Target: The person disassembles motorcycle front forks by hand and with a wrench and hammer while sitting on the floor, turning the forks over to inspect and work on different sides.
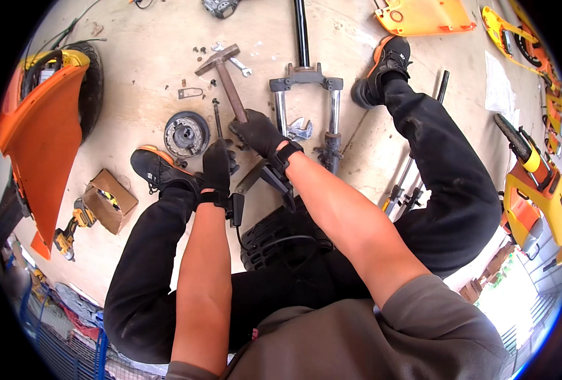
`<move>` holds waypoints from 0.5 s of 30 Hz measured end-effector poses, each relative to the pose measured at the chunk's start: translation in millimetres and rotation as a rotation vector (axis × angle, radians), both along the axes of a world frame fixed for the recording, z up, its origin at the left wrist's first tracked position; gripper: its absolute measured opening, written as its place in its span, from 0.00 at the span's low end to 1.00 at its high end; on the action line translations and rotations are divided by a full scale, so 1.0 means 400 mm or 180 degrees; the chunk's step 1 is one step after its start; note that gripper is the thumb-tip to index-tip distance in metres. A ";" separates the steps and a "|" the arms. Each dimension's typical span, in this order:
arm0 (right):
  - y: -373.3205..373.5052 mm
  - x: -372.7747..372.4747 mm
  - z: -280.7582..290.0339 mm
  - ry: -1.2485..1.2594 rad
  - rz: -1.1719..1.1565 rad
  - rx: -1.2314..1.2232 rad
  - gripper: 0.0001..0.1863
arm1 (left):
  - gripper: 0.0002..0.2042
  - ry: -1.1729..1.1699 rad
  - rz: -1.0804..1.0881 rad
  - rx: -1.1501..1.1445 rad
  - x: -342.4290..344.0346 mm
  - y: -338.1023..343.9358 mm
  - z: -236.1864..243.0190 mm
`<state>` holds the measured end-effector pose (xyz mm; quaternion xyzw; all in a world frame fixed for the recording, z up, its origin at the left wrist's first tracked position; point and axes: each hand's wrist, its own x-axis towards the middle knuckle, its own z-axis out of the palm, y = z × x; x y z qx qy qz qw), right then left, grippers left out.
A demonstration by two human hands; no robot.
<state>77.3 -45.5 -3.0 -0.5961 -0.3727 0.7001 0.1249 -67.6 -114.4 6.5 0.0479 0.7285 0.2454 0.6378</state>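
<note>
My gloved left hand (217, 163) grips a long thin rod-shaped tool (217, 117), held pointing forward. My gloved right hand (257, 132) holds the wooden handle of a hammer (231, 88), its head farther forward. Beneath my hands is a dark metal part (253, 177), partly hidden. A round metal hub (186, 135) lies left of them. A fork assembly (300, 82) with a black tube lies to their right, with an adjustable wrench (299, 130) between its legs. An open-end wrench (240, 66) and several small fasteners lie ahead.
An orange panel with a wheel (53, 133), a drill (75, 225) and a cardboard box (110, 199) are left. My legs frame the work; a slatted black cushion or seat (262, 244) is below. Yellow panels (423, 18), thin tubes (401, 187) and yellow scooter parts (534, 196) are right.
</note>
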 end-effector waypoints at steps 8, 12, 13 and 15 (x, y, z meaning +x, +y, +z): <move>0.080 0.148 0.234 -0.0275 -0.0341 0.0810 0.19 | 0.10 0.0694 -0.2067 0.1182 0.045 0.131 0.110; 0.115 0.335 0.470 -0.0952 -0.0279 0.1880 0.22 | 0.09 0.1813 -0.3629 0.3524 0.050 0.243 0.070; 0.107 0.364 0.525 -0.1289 -0.0235 0.2054 0.15 | 0.10 0.1655 -0.3642 0.3406 0.053 0.279 0.050; 0.089 0.397 0.602 -0.0791 -0.0712 0.1453 0.15 | 0.12 0.1494 -0.3842 0.3037 0.079 0.336 0.031</move>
